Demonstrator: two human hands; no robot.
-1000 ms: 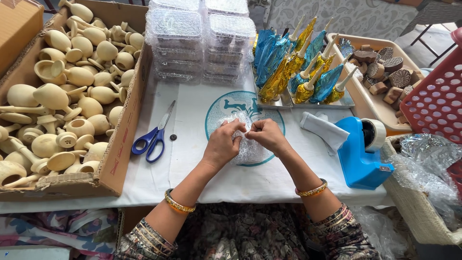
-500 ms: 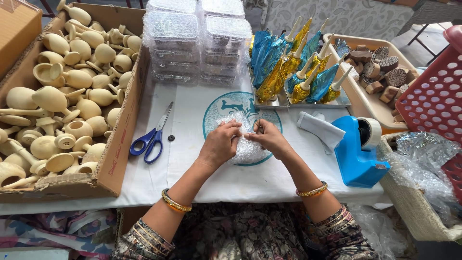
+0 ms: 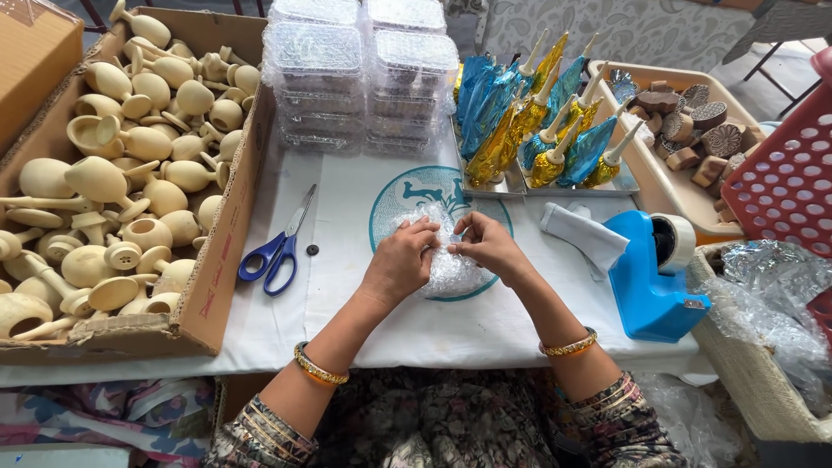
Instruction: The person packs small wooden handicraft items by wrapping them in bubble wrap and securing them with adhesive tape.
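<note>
Beside a cardboard box (image 3: 227, 260) of wooden pieces (image 3: 130, 165) (unpainted), both hands (image 3: 446, 253) pinch bubble wrap (image 3: 444, 269).

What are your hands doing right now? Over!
Left hand and right hand both pinching the bubble-wrap bundle on the white cloth. Blue scissors left, blue tape dispenser right, both apart. Nothing blocking.

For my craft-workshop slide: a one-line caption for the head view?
Both hands, left hand and right hand, hold a bubble-wrap bundle beside blue-handled scissors.
</note>
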